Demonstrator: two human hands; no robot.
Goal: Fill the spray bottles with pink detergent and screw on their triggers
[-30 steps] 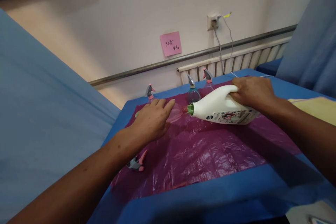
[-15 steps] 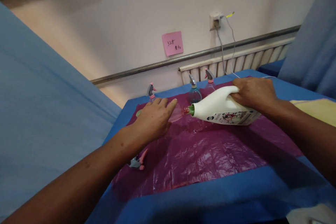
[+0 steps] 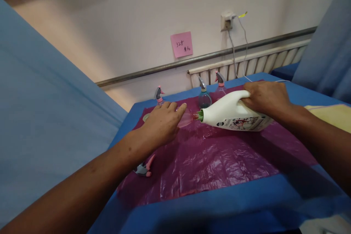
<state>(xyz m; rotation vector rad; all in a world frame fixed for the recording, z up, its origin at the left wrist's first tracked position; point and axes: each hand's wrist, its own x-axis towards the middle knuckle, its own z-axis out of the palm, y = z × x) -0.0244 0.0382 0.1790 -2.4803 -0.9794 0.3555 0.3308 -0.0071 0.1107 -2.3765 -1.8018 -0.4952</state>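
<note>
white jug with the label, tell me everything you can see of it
The white jug looks like opaque plastic, with a handle, an unreadable printed label, and a green spout in its uncapped mouth. It is tipped nearly on its side over the purple sheet, mouth toward picture left. The right grip holds the handle; the spout appears to meet a clear bottle's neck.

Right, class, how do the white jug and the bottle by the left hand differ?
The white jug is opaque; the bottle is see-through. The jug looks bigger than the bottle. The right hand grips the jug, while the left hand partly covers the bottle. Both are tipped, their mouths facing each other.
</note>
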